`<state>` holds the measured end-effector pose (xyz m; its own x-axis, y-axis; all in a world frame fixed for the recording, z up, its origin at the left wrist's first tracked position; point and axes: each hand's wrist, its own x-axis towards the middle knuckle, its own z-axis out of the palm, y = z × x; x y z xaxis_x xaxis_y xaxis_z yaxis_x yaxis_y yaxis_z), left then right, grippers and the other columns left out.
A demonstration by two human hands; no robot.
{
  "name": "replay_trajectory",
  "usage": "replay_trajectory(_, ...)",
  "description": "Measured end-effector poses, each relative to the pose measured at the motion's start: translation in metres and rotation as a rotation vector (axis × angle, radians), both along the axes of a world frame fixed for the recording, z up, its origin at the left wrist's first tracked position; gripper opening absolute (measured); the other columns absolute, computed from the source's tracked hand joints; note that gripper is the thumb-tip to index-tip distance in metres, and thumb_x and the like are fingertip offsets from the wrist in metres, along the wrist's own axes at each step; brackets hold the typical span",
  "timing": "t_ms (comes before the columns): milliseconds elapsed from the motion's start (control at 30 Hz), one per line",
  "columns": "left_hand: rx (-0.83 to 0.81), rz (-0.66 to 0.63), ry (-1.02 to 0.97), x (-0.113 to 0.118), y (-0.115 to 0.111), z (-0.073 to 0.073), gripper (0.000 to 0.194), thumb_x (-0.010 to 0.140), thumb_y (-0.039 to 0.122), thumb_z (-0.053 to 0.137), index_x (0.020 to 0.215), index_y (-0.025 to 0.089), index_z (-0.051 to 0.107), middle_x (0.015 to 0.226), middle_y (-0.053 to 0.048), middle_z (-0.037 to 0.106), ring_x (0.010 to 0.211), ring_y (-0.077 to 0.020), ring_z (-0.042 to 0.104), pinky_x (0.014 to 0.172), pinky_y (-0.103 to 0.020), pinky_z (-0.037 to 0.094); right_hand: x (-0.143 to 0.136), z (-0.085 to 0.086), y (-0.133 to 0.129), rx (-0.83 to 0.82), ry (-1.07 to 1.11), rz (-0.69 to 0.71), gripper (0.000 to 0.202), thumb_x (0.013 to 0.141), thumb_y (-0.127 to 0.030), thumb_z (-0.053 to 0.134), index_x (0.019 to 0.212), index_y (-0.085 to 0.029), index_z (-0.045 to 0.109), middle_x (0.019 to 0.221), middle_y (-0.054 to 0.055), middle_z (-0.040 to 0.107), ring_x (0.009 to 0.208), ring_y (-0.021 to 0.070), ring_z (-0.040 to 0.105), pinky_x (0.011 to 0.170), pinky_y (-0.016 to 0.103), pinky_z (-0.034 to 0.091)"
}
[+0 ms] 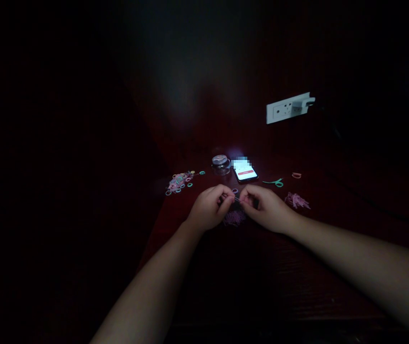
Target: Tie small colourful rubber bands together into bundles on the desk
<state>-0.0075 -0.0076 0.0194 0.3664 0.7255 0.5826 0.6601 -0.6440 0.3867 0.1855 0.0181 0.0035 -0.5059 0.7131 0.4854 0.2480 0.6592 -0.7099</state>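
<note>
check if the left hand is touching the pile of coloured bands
Apart. The head view shows a strip of dark tabletop between the left hand and the pile of coloured bands.

Dk red tbl w/ lit ph., lidded jar, 3 sm. piles

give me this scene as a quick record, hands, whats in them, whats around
left hand: pinching a thin strand
right hand: pinching the same strand
near side, between hands: purple pile
left: pile of mixed-colour rings
beyond hands: lit phone, round container left of it
right: green looped item, pink bundle
wall: white socket panel, plug in it
lighting: dim
</note>
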Motion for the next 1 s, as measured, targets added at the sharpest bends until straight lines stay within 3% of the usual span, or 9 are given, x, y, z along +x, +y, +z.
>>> replay_trajectory(667, -0.141, -0.042, -0.015, 0.0001, 0.0034, -0.0005, 0.01, 0.093, 0.022, 0.05, 0.087, 0.018, 0.058, 0.082, -0.001, 0.067, 0.074, -0.0138, 0.059, 0.069, -0.026, 0.044, 0.0004, 0.0003, 0.0027, 0.074, -0.02, -0.039, 0.01, 0.083, -0.015, 0.054, 0.074, -0.018, 0.056, 0.067, -0.001, 0.054, 0.06, 0.0119, 0.048, 0.054, 0.024, 0.036)
replay_trajectory(1000, -0.179, -0.072, -0.065, -0.0007, 0.0027, -0.0036, 0.01, 0.093, 0.024, 0.05, 0.092, 0.017, 0.058, 0.081, -0.002, 0.067, 0.072, -0.0131, 0.061, 0.066, -0.024, 0.045, 0.0, -0.0011, 0.0022, 0.023, 0.035, -0.028, 0.005, 0.081, -0.014, 0.054, 0.077, -0.018, 0.056, 0.067, -0.002, 0.053, 0.058, 0.0112, 0.047, 0.052, 0.023, 0.037)
